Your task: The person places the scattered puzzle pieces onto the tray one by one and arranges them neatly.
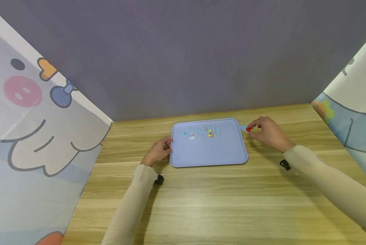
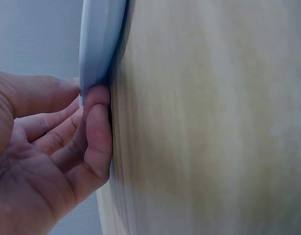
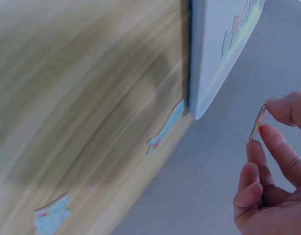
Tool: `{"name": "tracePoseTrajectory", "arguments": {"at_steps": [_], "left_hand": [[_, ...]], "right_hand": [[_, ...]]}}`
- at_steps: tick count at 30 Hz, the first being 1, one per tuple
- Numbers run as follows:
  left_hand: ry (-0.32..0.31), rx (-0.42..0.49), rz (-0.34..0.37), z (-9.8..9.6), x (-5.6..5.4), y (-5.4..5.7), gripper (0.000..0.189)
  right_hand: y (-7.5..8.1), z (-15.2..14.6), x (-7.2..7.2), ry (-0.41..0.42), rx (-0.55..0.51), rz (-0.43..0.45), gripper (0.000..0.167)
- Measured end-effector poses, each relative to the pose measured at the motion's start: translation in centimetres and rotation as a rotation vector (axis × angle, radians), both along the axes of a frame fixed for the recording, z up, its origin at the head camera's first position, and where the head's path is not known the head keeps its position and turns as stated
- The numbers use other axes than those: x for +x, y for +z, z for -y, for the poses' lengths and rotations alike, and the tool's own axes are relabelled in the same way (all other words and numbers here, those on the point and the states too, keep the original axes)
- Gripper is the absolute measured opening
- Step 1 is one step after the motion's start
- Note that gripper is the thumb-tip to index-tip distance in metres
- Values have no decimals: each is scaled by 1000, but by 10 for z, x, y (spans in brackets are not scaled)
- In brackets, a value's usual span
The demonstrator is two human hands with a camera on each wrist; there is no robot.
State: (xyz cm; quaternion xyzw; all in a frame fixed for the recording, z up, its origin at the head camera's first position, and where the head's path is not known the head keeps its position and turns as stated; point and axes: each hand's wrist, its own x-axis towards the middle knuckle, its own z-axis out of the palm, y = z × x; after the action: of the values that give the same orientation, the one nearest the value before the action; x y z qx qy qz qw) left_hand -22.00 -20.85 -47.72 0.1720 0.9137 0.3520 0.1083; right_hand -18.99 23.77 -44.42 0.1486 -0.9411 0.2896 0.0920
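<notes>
A pale blue tray (image 1: 207, 153) lies on the wooden table. My left hand (image 1: 159, 150) grips its left rim, the thumb on the upper edge and curled fingertips low against the side in the left wrist view. Just off the tray's right side, my right hand (image 1: 268, 133) pinches a small flat puzzle piece (image 3: 258, 122) between thumb and fingers; red and yellow show on it in the head view. Several light blue printed pieces (image 1: 200, 132) lie in a row along the tray's far half.
In the right wrist view, a long light blue piece (image 3: 167, 126) lies on the table by the tray's corner, and another blue piece (image 3: 52, 215) lies farther off. A grey partition (image 1: 201, 61) stands behind the table, with cartoon-printed panels (image 1: 23, 136) at both sides.
</notes>
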Motion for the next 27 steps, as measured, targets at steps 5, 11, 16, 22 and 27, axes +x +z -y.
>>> {"name": "tracePoseTrajectory", "arguments": {"at_steps": [5, 11, 16, 22, 27], "left_hand": [[7, 1, 12, -1, 2, 0, 41], [8, -2, 22, -1, 1, 2, 42], [6, -6, 3, 0, 0, 2, 41], [1, 3, 4, 1, 1, 1, 41], [-1, 9, -6, 1, 1, 0, 41]], "right_hand": [[1, 12, -9, 49, -22, -63, 15], [2, 26, -21, 78, -36, -118, 13], [1, 39, -28, 83, -40, -65, 13], [-4, 54, -39, 79, -37, -9, 15], [-12, 64, -47, 72, -51, 42, 16]]}}
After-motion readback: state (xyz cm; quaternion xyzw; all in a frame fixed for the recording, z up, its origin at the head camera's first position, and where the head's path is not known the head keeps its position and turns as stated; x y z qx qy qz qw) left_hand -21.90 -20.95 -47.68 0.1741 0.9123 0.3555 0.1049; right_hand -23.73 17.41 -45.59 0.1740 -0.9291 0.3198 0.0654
